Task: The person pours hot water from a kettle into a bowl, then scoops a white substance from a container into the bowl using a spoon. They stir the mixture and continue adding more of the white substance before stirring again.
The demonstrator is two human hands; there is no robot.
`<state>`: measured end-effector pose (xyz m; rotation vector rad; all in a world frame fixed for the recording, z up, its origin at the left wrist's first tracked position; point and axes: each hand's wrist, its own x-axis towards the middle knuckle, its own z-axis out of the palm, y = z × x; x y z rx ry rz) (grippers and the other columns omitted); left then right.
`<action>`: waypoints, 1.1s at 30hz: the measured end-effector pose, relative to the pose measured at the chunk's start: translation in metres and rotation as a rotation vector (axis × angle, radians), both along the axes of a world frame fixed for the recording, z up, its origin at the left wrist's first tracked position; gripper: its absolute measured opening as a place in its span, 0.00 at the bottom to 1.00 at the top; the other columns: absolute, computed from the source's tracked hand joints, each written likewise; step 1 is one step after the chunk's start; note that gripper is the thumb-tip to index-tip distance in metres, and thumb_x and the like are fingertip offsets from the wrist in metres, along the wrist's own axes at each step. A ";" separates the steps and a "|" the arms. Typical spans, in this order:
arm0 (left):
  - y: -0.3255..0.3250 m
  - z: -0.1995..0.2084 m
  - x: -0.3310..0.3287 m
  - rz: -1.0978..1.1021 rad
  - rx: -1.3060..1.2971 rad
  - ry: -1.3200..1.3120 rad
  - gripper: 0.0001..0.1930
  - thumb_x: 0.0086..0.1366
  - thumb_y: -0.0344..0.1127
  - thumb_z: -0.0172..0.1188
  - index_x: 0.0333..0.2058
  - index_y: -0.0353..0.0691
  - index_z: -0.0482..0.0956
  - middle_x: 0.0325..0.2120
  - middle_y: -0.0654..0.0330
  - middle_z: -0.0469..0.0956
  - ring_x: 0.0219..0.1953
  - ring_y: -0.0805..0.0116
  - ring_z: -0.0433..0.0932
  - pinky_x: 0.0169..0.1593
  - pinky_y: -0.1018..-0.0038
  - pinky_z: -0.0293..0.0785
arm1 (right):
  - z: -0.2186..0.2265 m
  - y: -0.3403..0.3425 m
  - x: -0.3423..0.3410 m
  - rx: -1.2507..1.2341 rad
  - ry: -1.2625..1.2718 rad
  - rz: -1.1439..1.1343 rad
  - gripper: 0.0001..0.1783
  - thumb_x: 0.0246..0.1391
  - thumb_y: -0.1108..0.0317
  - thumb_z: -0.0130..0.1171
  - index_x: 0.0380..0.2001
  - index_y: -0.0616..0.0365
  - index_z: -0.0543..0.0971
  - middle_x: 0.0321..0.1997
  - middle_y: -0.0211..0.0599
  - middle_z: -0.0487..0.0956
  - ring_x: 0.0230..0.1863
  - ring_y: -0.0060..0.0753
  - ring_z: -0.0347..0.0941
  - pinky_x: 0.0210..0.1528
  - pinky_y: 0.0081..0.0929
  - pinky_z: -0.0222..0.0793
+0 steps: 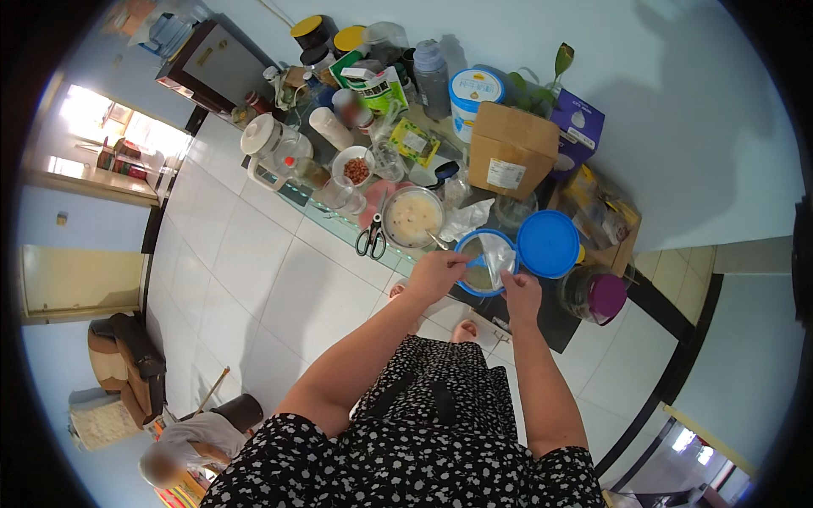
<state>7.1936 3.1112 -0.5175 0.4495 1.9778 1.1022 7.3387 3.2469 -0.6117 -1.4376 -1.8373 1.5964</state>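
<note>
My left hand [438, 275] is closed at the left rim of a round tub [458, 282] with a blue edge, pinching what looks like a small blue scoop [475, 260]. Closed on the tub's other side, my right hand [522, 292] grips the lower edge of a silvery-white plastic bag [498, 254] that covers part of the opening. The tub's contents are partly hidden. Just left of it stands a metal bowl [412, 217] of pale, milky food with a spoon handle leaning out. A round blue lid [548, 244] lies right of the tub.
Black-handled scissors [371, 239] lie by the table's near edge. Behind are a bowl of reddish nuts [353, 167], a glass pitcher [273, 144], a cardboard box [513, 149] and a blue-and-white bucket [474, 97]. A purple-lidded jar [595, 295] stands right. Another person [190, 444] is at lower left.
</note>
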 end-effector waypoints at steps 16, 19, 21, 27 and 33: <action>-0.090 0.007 -0.055 0.317 0.118 -0.327 0.15 0.65 0.32 0.52 0.48 0.33 0.72 0.37 0.58 0.80 0.38 0.72 0.79 0.40 0.79 0.76 | 0.028 0.004 -0.007 -0.280 -0.015 -0.029 0.16 0.49 0.64 0.64 0.22 0.68 0.75 0.37 0.34 0.70 0.29 0.24 0.71 0.29 0.22 0.72; -0.100 -0.010 -0.073 0.516 0.099 -0.320 0.12 0.65 0.32 0.53 0.46 0.35 0.74 0.34 0.58 0.80 0.35 0.72 0.80 0.36 0.79 0.76 | 0.035 0.003 -0.008 -0.236 -0.027 -0.006 0.10 0.51 0.65 0.62 0.26 0.61 0.76 0.29 0.30 0.75 0.31 0.21 0.71 0.32 0.21 0.71; -0.104 -0.029 -0.085 0.568 0.096 -0.287 0.13 0.66 0.33 0.52 0.47 0.36 0.73 0.34 0.58 0.80 0.34 0.72 0.80 0.37 0.78 0.76 | 0.033 0.003 -0.005 -0.239 -0.012 -0.005 0.11 0.52 0.64 0.63 0.27 0.61 0.76 0.30 0.30 0.75 0.31 0.21 0.71 0.32 0.20 0.71; -0.105 -0.091 -0.102 0.723 0.302 -0.270 0.14 0.64 0.31 0.54 0.47 0.31 0.74 0.34 0.58 0.78 0.36 0.73 0.78 0.38 0.80 0.76 | 0.037 0.002 -0.008 -0.275 -0.055 -0.027 0.13 0.52 0.65 0.63 0.23 0.64 0.74 0.35 0.30 0.71 0.31 0.22 0.70 0.32 0.22 0.71; -0.097 -0.114 -0.100 0.803 0.402 -0.298 0.14 0.62 0.28 0.56 0.46 0.30 0.75 0.38 0.59 0.77 0.39 0.73 0.76 0.43 0.81 0.74 | 0.039 0.002 -0.008 -0.275 -0.048 -0.024 0.13 0.52 0.64 0.62 0.23 0.63 0.74 0.33 0.30 0.72 0.32 0.22 0.70 0.33 0.23 0.71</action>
